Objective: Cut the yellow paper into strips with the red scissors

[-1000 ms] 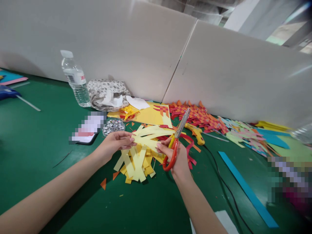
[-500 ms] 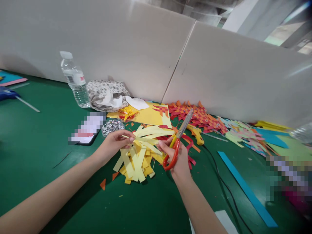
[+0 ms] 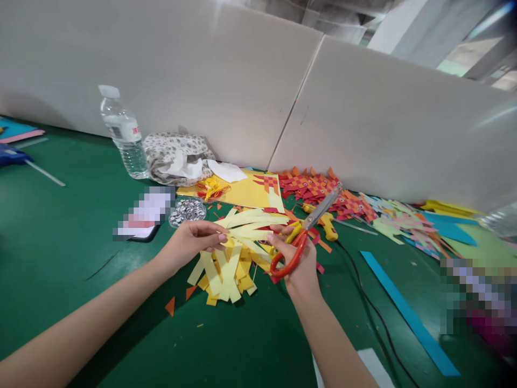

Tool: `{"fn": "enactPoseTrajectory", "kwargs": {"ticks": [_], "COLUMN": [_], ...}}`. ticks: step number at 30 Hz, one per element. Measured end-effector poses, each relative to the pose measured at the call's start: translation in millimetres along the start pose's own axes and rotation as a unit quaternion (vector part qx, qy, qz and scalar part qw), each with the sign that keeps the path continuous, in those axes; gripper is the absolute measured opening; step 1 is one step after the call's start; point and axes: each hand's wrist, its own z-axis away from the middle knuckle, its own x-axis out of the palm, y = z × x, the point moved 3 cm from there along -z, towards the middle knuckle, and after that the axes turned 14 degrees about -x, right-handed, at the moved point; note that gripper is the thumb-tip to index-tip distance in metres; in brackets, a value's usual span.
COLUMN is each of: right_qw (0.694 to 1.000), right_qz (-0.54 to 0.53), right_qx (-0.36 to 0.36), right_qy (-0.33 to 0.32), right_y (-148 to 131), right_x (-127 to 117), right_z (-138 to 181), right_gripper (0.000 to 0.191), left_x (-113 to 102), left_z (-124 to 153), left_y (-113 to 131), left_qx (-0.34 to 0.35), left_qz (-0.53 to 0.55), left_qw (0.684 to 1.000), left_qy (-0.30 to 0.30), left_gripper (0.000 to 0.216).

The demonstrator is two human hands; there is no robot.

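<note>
Our left hand [image 3: 189,240] pinches the near ends of a fan of pale yellow paper strips [image 3: 252,221] between thumb and curled fingertips. Our right hand [image 3: 299,264] is closed through the orange loops of the scissors [image 3: 319,212], whose blades lie shut and point toward 2 o'clock. Its fingertips also meet the strips, and we judge the tool is angled aside so both hands can steady the paper. The fan hangs just above a loose pile of cut yellow strips [image 3: 226,275] at the centre of the green table [image 3: 60,231]. At 12 o'clock lies a yellow sheet [image 3: 246,191]. At 1 o'clock, woven red-and-orange paper fish [image 3: 315,188] are heaped against the white partition boards [image 3: 202,75], apparently parked clear of the cutting. A dish of googly eyes [image 3: 186,210] sits at 10 o'clock near the left hand, with a water bottle [image 3: 123,134] and patterned pouch [image 3: 177,156] beyond it at 11. A blue strip [image 3: 407,312] and black cable [image 3: 371,307] run off toward 4 o'clock. Above the boards we glimpse blurred grey ceiling beams.
</note>
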Motion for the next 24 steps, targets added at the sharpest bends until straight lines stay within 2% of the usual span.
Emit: {"fn": "enactPoseTrajectory", "kwargs": {"ticks": [5, 10, 14, 19, 24], "right_qw": [1.0, 1.0, 1.0, 1.0, 1.0], "right_qz": [-0.001, -0.001, 0.001, 0.001, -0.013], "right_qx": [0.014, 0.002, -0.01, -0.01, -0.026], "right_qy": [-0.003, -0.001, -0.004, -0.001, 0.0], "right_y": [-0.1, -2.7, -3.2, -2.7, -3.4], "right_x": [1.3, 3.0, 3.4, 4.4, 4.8], "right_z": [-0.9, -0.8, -0.5, 0.5, 1.5], "right_gripper": [0.035, 0.035, 0.035, 0.034, 0.032], "left_x": [-3.0, -1.4, 0.1, 0.3, -1.0], "left_z": [1.1, 2.6, 3.0, 4.3, 4.4], "left_y": [0.6, -0.3, -0.3, 0.9, 1.5], "left_qx": [0.032, 0.028, 0.044, 0.042, 0.038], "left_qz": [0.006, 0.032, 0.026, 0.037, 0.02], "left_qw": [0.999, 0.999, 0.998, 0.998, 0.998], "left_qy": [0.009, -0.009, 0.033, 0.04, 0.05], "left_gripper": [0.019, 0.019, 0.018, 0.034, 0.029]}}
